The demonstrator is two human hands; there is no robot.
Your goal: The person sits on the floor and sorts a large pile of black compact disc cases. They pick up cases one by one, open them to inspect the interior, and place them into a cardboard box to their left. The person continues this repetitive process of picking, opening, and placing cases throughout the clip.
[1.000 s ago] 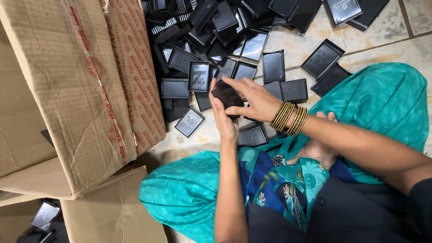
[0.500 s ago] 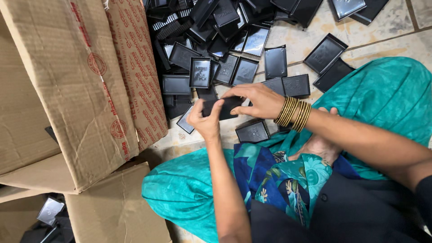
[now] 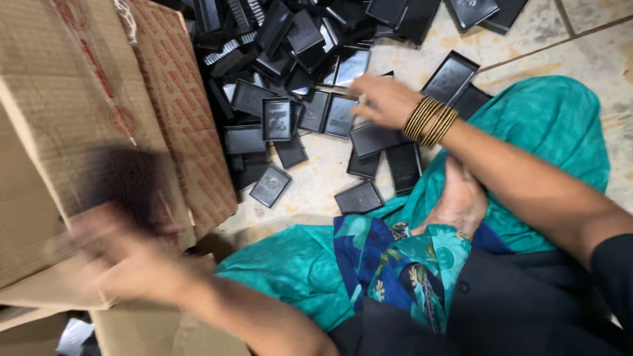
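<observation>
Head view, landmark: the big cardboard box lying open on its side on the tiled floor; everything below is placed from it.

Left hand: the left hand is a blur right at the box's mouth, low against its front flap. A dark smear sits above the fingers, likely one of the black trays, but I cannot tell whether the hand grips it or how far it is open.

Right hand: the right hand, with a stack of gold bangles at the wrist, reaches out well to the right of the box, over the spread of trays. Its fingers are loosely curled and pointing down at them, touching or nearly touching one; I see nothing firmly held.

Trays: a heap of flat black plastic trays is piled just beside the box's right wall, thinning into single pieces such as one lone tray near the box's lower corner and another further right, by the teal cloth over the person's knee.

Box contents: the inside is hidden from here.

Progress, as I judge it: many trays lie loose on the floor, so most of the pile looks yet to be handled.

Foot: a bare foot rests in the lap, far right of the box.
</observation>
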